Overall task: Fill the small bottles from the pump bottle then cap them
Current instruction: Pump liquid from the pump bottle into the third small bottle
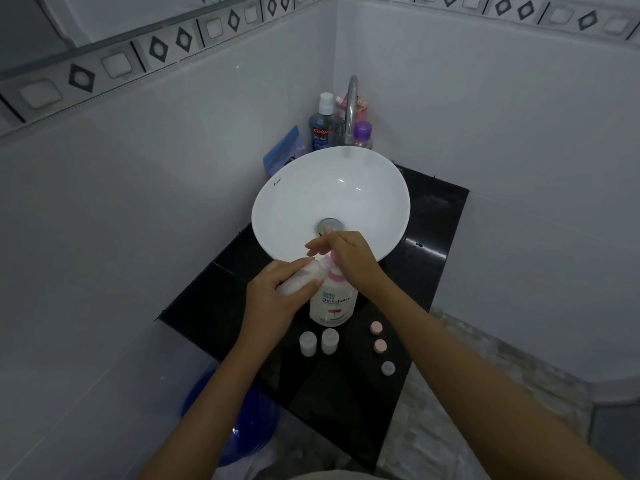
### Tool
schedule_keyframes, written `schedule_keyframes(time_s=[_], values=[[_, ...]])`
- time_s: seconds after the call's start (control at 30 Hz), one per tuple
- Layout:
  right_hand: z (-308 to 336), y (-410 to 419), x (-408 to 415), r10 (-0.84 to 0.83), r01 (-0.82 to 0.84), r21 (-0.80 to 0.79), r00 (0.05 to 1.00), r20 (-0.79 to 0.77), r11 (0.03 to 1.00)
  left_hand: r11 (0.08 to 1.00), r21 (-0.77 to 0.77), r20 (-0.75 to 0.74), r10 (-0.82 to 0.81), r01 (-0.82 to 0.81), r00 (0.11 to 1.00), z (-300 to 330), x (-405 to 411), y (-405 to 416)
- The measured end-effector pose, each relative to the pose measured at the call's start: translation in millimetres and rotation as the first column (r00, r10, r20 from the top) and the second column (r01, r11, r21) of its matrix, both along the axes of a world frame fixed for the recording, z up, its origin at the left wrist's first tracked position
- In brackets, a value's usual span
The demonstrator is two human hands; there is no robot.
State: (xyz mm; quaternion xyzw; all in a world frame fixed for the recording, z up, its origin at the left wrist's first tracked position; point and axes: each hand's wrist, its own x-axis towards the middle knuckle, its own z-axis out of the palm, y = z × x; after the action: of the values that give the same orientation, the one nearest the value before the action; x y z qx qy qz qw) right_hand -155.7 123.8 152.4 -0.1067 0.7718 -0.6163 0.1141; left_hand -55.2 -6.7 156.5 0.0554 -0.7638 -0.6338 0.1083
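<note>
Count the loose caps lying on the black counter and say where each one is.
3. All lie right of the pump bottle: a pink cap farthest from the person, a second pink cap just nearer, and a pale grey cap nearest. The arms may hide others.

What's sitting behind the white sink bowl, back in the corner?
Behind the sink, by the faucet, stand a blue mouthwash bottle, a purple-capped bottle and a blue pouch. Pink items behind the faucet are partly hidden, and the bowl covers everything's base.
</note>
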Motion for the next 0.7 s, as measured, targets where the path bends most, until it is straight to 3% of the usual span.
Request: schedule_keyframes(time_s=[0.3,0.47,0.7], values=[[-2,1,1,0.034,-0.035,0.026,0.998,0.058,0.999,0.999,0.037,0.046,-0.001,0.000,0.999,-3,1,2],[7,0,0,0.035,-0.033,-0.081,0.999,0.020,0.996,1.000,0.010,0.013,0.017,-0.017,1.000,3,-2,-1],[-12,-1,2,-0.025,0.024,0.011,0.999,0.037,1.000,1.000,0.024,0.042,0.005,-0.006,0.999,-3,0,2]])
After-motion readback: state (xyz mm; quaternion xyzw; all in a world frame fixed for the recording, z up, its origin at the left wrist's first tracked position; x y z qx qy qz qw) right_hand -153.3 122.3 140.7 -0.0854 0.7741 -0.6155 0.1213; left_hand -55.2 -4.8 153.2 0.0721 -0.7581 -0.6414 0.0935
